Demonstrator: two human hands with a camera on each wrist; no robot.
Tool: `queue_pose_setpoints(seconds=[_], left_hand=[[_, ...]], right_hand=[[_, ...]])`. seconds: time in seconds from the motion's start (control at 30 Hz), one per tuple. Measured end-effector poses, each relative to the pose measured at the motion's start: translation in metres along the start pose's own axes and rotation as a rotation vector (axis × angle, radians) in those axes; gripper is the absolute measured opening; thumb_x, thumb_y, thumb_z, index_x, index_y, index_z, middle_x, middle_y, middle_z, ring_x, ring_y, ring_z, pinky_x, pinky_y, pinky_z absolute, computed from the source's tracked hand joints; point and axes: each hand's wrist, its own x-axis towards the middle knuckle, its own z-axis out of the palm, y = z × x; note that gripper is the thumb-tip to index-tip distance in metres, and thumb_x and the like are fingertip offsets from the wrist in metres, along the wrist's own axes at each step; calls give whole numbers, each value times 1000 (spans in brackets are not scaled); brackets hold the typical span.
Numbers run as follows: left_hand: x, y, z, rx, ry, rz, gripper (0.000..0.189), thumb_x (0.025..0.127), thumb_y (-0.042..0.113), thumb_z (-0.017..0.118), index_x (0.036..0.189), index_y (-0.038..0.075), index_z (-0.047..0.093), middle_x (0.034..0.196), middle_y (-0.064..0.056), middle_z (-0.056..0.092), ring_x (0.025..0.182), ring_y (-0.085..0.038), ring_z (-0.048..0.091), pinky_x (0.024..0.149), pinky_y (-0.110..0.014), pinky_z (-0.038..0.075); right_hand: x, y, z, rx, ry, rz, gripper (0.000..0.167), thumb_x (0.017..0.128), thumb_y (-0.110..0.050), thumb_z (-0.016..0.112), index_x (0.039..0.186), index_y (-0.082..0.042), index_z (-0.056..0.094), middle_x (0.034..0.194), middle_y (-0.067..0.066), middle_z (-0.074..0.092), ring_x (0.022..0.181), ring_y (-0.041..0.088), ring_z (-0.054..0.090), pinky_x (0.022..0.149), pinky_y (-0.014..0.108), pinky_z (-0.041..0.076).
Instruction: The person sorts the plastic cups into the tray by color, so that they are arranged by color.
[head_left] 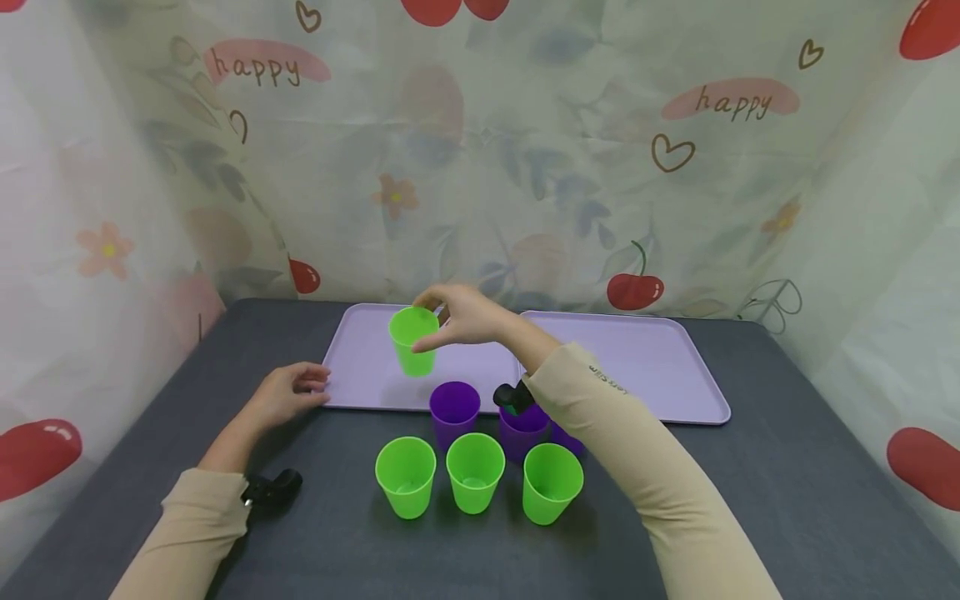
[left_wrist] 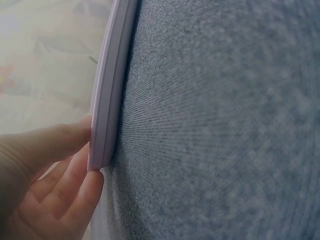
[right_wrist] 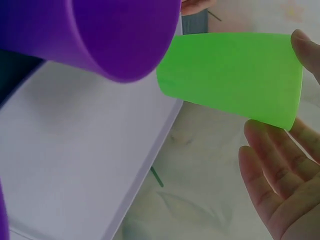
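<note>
My right hand [head_left: 468, 315] holds a green cup [head_left: 414, 354] near its rim, upright over the left lilac tray [head_left: 356, 354]. In the right wrist view the thumb and fingers lie on opposite sides of the cup's rim. At the tray's front left corner, my left hand [head_left: 288, 392] has its thumb and fingertips against the edge, pinching the corner in the left wrist view. Three more green cups [head_left: 472, 487] stand in a row in front. Behind them are purple cups [head_left: 453, 417], some partly hidden by the right forearm and its wrist camera.
A second lilac tray [head_left: 637, 358] lies to the right, its near left part behind the right sleeve [head_left: 600, 425]. Both trays lie at the back of the dark grey table [head_left: 300, 533]. A patterned curtain [head_left: 510, 167] surrounds the table's back and sides.
</note>
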Motion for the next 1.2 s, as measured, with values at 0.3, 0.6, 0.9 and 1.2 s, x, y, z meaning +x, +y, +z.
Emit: queue_pose_setpoints(seconds=[0.3,0.6,0.9,1.2], left_hand=[[1,-1,0,7,2,-8,41,86,15,66,122,-3,54,120,-25,60,108,-35,58,88,-45,47],[0,0,0,14,16,-1,41,86,12,65,122,-5,54,120,-26,59,109,-36,58,90,-47,46],[-1,1,0,9,12,7,42,86,12,65,123,-5,54,120,-26,59,109,-36,58,91,-47,46],[-3,2,0,10,16,22,42,85,13,66,121,-6,54,118,-26,60,107,-36,59,89,-45,48]], right_hand=[[14,-6,10,-18,-38,46,60,73,-29,79,124,-7,54,119,10,60,98,21,66,83,21,50],[26,-10,22,-76,-50,35,60,74,-30,78,123,-5,56,121,13,61,99,23,64,82,20,48],[36,-17,35,-114,-99,11,59,74,-31,77,123,-5,56,120,11,61,106,21,61,84,20,47],[41,-19,44,-127,-116,7,56,74,-30,78,120,-5,58,118,10,63,106,20,60,81,17,46]])
